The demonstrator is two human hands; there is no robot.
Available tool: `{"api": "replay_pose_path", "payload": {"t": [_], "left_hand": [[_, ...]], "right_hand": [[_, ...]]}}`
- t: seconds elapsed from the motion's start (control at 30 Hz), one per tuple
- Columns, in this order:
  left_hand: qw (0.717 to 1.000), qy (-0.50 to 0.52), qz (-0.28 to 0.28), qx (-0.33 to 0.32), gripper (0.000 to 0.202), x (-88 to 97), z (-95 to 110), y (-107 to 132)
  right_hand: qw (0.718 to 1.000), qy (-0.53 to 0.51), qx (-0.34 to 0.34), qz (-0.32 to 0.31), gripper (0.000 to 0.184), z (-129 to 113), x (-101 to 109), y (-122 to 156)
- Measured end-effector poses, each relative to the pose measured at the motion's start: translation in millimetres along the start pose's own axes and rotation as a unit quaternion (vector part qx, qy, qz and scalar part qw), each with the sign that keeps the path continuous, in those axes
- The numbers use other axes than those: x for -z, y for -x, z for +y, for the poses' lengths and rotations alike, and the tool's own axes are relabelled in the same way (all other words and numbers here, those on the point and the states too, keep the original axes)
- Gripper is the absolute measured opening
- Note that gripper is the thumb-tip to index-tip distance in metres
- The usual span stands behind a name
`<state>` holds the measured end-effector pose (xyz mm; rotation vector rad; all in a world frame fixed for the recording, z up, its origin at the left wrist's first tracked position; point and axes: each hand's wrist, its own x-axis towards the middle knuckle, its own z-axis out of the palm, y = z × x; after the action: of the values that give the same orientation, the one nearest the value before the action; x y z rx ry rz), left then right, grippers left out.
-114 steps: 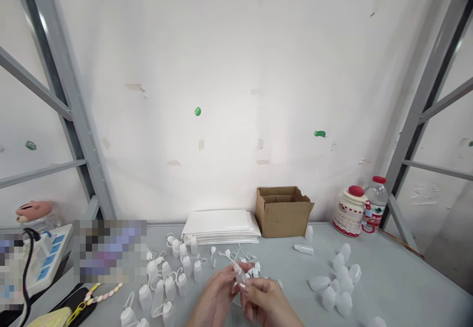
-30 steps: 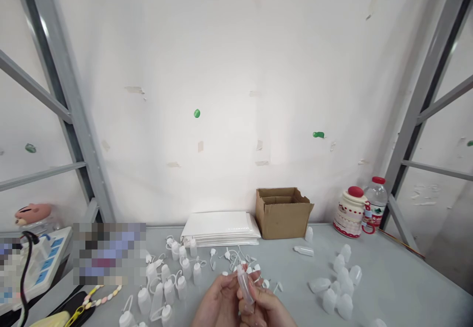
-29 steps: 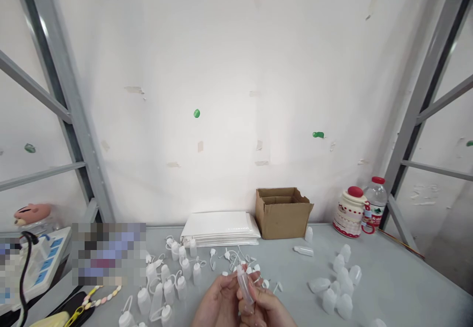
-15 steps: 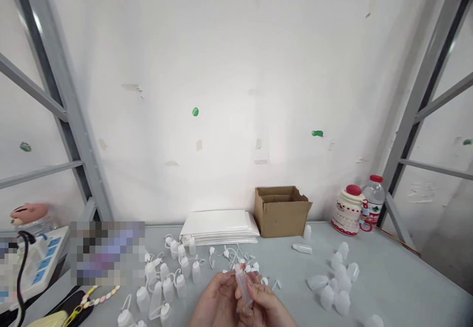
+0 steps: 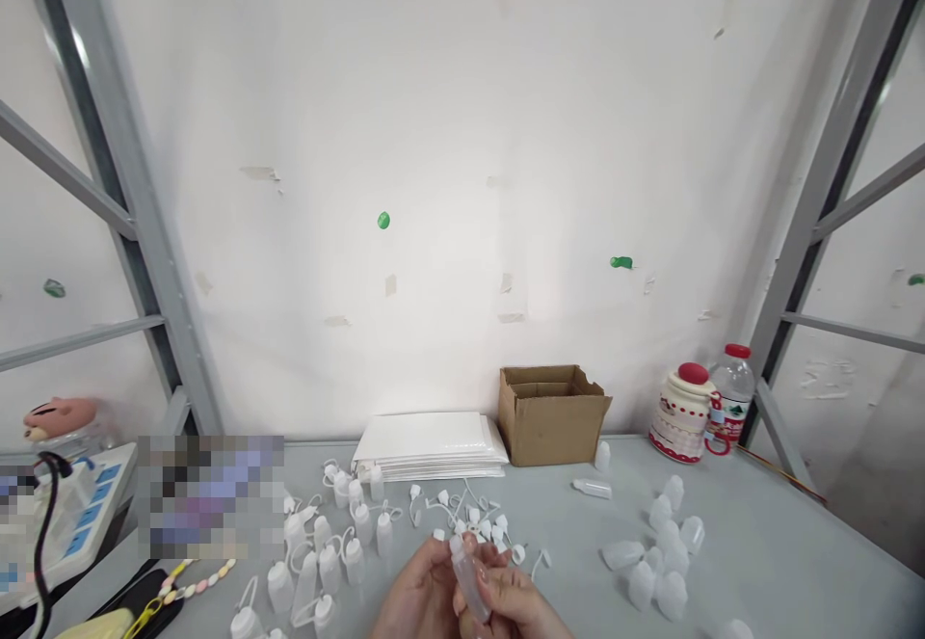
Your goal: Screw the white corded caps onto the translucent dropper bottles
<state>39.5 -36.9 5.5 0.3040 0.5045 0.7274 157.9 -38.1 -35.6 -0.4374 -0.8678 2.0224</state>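
Note:
At the bottom middle, both my hands meet over the grey table (image 5: 780, 543). My right hand (image 5: 516, 605) is wrapped round a small translucent plastic bottle (image 5: 469, 586), tilted with its neck up and to the left. My left hand (image 5: 415, 600) pinches at the bottle's neck; what its fingertips hold there is too small to make out. Just beyond my hands lie several loose white caps with tether loops (image 5: 477, 523). Several capped bottles (image 5: 329, 562) stand to the left. Several uncapped bottles (image 5: 661, 562) lie to the right.
Against the wall sit a stack of white padded envelopes (image 5: 432, 441), an open cardboard box (image 5: 553, 414), a red-lidded mug (image 5: 680, 414) and a water bottle (image 5: 729, 393). A power strip (image 5: 79, 504) and a phone (image 5: 145, 600) lie at far left. Grey rack posts stand on both sides.
The bottle has tipped a little further left and sunk lower in my hands. My hands have stayed together in the same spot; the view has shifted slightly.

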Motion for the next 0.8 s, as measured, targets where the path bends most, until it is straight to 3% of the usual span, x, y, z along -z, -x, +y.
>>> {"api": "replay_pose_path", "payload": {"t": [0.17,0.27,0.37,0.47,0.63,0.8], "left_hand": [[0.998,-0.045,-0.018,-0.03,0.017,3.6,2,-1],[0.992,-0.073,-0.027,-0.097,0.025,6.6,4,-3],[0.973,-0.125,-0.026,-0.192,0.03,10.9,5,-6],[0.954,-0.176,0.002,-0.243,0.032,15.0,3,-10],[0.935,-0.216,0.048,-0.276,0.031,14.4,-1,-12],[0.915,-0.266,0.091,-0.29,0.026,6.8,4,-7]], "right_hand": [[0.999,0.053,-0.011,0.004,0.04,-10,-5,4],[0.992,0.107,0.046,0.041,0.04,-16,-7,4],[0.968,0.175,0.128,0.127,0.035,-18,-8,4],[0.937,0.244,0.168,0.187,0.03,-17,-9,5],[0.896,0.316,0.204,0.237,0.03,-6,-8,6],[0.893,0.323,0.189,0.249,0.035,-7,-9,6]]}}
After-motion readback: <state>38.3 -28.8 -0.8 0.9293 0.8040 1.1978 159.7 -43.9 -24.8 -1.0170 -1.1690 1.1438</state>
